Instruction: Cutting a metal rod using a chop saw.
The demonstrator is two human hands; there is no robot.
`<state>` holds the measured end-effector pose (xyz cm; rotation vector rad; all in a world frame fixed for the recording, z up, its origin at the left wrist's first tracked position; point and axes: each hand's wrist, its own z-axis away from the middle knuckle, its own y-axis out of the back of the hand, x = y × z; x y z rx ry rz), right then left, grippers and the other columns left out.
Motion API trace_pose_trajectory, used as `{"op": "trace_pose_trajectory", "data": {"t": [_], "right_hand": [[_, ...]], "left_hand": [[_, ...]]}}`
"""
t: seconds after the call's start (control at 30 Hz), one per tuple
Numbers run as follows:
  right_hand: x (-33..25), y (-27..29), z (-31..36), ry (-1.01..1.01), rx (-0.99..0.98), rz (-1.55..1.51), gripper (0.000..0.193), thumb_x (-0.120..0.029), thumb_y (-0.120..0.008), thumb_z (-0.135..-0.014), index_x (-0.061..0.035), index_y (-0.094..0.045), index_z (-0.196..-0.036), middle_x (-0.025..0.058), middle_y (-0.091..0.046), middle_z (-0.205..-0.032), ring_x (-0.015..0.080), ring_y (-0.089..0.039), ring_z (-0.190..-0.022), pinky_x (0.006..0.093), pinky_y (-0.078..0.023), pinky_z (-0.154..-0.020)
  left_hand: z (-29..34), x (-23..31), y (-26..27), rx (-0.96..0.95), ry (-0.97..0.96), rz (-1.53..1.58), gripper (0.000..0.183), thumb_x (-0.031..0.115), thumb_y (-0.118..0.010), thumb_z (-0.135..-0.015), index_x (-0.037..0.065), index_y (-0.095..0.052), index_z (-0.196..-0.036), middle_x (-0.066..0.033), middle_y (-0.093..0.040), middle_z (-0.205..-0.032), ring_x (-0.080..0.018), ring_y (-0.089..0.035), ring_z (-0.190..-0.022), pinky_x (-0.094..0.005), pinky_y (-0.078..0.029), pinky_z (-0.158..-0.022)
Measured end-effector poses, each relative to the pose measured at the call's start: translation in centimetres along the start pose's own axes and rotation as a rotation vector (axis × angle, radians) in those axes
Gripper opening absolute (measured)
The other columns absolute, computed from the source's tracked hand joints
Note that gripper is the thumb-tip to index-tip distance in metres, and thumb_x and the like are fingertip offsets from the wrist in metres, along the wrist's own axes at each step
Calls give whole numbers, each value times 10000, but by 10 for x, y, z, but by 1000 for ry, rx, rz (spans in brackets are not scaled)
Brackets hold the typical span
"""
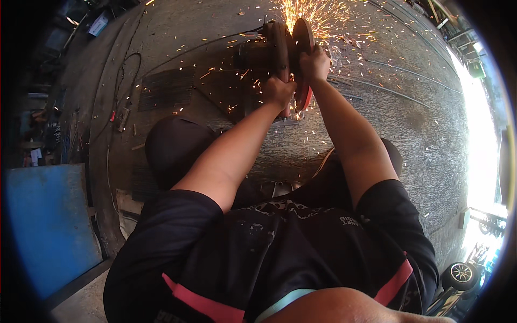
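Note:
A cut-off saw [279, 51] stands on the floor in front of me, throwing bright orange sparks [307, 11] away from its far side. My left hand [279, 92] is closed around the near end of its long brownish arm. Right beside the saw's round dark disc or guard [304, 36], my right hand [315, 64] is closed, its fingers curled at the edge. What exactly the right hand grips is hidden. A red curved part [306, 99] shows below the disc, between my two hands. The contact point of the cut cannot be seen.
A dark cable [202, 47] runs left from the saw across the stained floor. Several thin rods [393, 91] lie to the right. A blue panel [48, 226] stands at the left, and a vehicle wheel [461, 273] shows at the lower right. My knees flank the saw.

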<state>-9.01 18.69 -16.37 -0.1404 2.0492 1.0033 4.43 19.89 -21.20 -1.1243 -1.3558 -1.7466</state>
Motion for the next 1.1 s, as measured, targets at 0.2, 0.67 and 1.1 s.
{"op": "trace_pose_trajectory", "data": {"t": [0.2,0.67,1.1], "right_hand": [[-2,-1,6,-20,6,-51,236,-168,-594,-723,5,-579,-883,253,-640,-852,433,-614,-839,493,-477,-789],[21,-14,31,51,26,-47,279,-189,-593,-770,0,-567,-973,253,-626,-946,422,-597,-905,480,-471,-808],[27,-9,29,1,-3,-100,501,-210,-646,-751,-46,-536,-1211,221,-612,-1091,387,-586,-1027,441,-465,-896]], "left_hand": [[3,-7,0,2,-29,120,359,259,-661,-636,-39,-634,-834,-243,-656,-777,-362,-670,-759,-419,-533,-707],[17,-33,-11,49,-117,70,477,241,-684,-642,-32,-602,-1024,-255,-655,-904,-379,-655,-886,-423,-521,-782],[20,-23,-12,-40,91,242,394,145,-647,-680,13,-569,-1043,-146,-640,-647,-279,-652,-552,-378,-522,-520]]}}
